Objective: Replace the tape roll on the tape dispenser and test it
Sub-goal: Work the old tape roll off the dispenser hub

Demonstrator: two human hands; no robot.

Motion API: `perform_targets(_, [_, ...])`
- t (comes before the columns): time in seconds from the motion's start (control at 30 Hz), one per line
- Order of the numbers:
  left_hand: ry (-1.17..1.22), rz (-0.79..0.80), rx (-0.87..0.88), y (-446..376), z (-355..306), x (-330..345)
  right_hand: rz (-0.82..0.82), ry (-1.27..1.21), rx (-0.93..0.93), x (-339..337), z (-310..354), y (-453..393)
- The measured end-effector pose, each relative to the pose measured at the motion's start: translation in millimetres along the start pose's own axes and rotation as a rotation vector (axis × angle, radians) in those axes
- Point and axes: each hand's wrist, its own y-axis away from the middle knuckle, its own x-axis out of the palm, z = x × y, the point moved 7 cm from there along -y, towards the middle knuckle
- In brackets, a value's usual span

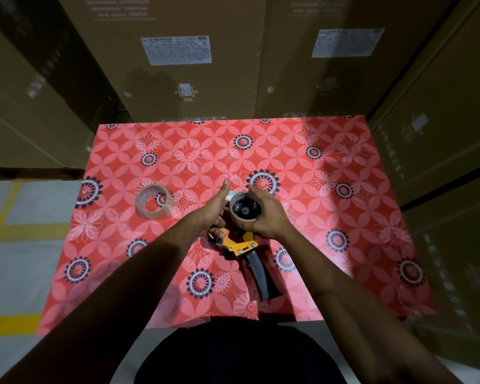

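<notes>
Dark torso [241, 356] nearest us, cut off by bottom edge. Beyond it, tape dispenser [247, 245] at mid table [344, 217], grey handle toward us, front end hidden under our hands. Right hand [263, 214] curls around near-spent roll [245, 209] on hub. Left hand [214, 209] grips yellow frame, thumb extended; its fingers mostly hidden. Fresh tape roll [155, 201] lies left, apart. Carton labels [176, 49] too blurred to read.

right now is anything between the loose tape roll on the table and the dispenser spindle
Yes. A roll sits on the dispenser spindle, gripped by the right hand. The loose tape roll lies apart, to the left.
</notes>
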Motion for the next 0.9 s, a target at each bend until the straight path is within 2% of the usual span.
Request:
perform_targets(0.13, [-0.029, -0.021, 0.005, 0, -1, 0, -0.049, 0.067, 0.104, 1, -4, -1])
perform_targets(0.3, [-0.021, 0.01, -0.006, -3, 1, 2, -0.017, 0.164, 0.026, -2, -9, -4])
perform_targets(0.4, [-0.016, 0.005, -0.004, -3, 2, 3, 0.006, 0.166, 0.034, -6, -3, -2])
perform_targets(0.53, [-0.012, 0.001, 0.016, -6, 1, 3, -0.066, 0.152, 0.108, -7, -6, 3])
perform_targets(0.67, [-0.021, 0.012, 0.011, -8, 4, 1, -0.045, 0.078, 0.052, -8, -10, 2])
perform_targets(0.8, [-0.028, 0.011, 0.002, -5, 4, 4, -0.002, 0.119, 0.056, 0, -7, 6])
perform_targets(0.9, [-0.048, -0.02, -0.017, -5, 6, 4, -0.09, 0.102, 0.128, 1, -5, 9])
